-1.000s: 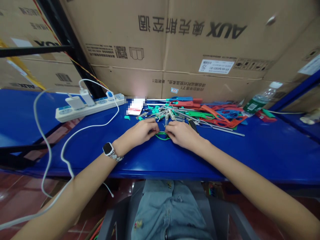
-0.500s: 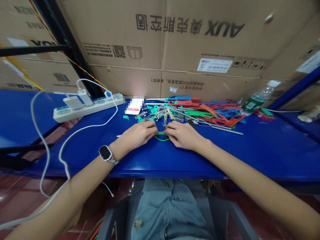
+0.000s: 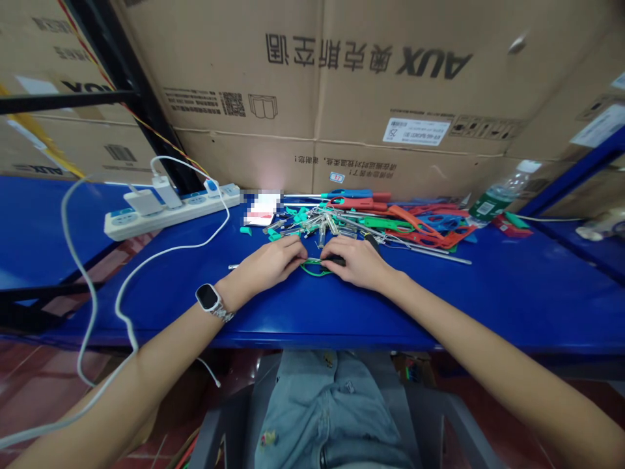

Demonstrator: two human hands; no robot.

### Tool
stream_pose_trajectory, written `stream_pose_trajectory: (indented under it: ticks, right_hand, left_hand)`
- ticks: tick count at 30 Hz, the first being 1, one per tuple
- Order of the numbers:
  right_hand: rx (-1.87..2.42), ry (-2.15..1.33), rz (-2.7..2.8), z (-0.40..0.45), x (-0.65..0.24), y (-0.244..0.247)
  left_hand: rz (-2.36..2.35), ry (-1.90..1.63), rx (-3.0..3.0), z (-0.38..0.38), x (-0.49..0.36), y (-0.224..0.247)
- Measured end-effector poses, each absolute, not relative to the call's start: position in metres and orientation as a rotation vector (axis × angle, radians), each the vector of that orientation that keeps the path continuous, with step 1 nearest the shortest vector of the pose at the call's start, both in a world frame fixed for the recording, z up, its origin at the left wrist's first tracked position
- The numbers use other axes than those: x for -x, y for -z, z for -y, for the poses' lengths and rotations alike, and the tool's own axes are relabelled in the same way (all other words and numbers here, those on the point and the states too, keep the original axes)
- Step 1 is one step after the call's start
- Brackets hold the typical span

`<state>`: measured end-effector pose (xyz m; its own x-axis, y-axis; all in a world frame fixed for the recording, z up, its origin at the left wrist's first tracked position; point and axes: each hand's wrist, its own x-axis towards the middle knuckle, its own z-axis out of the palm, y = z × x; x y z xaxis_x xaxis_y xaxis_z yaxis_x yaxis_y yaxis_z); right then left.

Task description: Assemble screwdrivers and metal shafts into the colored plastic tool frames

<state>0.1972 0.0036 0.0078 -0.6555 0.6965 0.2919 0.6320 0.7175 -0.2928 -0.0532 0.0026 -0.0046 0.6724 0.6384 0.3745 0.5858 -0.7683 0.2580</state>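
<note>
Both my hands meet over the blue tabletop (image 3: 293, 312), fingers pinched. Between them lies a thin green plastic outline with a loop, which looks like the casing of a long-reach lighter (image 3: 315, 270). My left hand (image 3: 280, 257) grips its left end, with a metal rod tip (image 3: 233, 266) poking out left of that wrist. My right hand (image 3: 354, 257) pinches the right end, and a small dark piece (image 3: 336, 260) shows under its fingers. What the fingertips cover is hidden. Just beyond lies a pile of clear tubes (image 3: 322, 233), metal rods and teal bits.
Red lighters (image 3: 359, 203), orange casings (image 3: 415, 221) and a green casing (image 3: 388, 223) lie at the back. A bottle (image 3: 498, 198) leans at right. A power strip (image 3: 170, 212) with a white cable (image 3: 161, 253) sits at left. Cardboard boxes (image 3: 303, 98) stand behind.
My right fingers have shifted slightly, and a dark piece now shows beneath them. The green casing has turned a little. My left hand is nearly still.
</note>
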Motion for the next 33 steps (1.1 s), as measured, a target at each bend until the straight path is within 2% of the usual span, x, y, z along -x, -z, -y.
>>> stream_pose_trajectory:
  ticks: [33]
  right_hand:
    - [1.22, -0.176, 2.587, 0.002, -0.188, -0.021]
  left_hand:
    - [-1.054, -0.737, -2.541, -0.008, 0.054, 0.005]
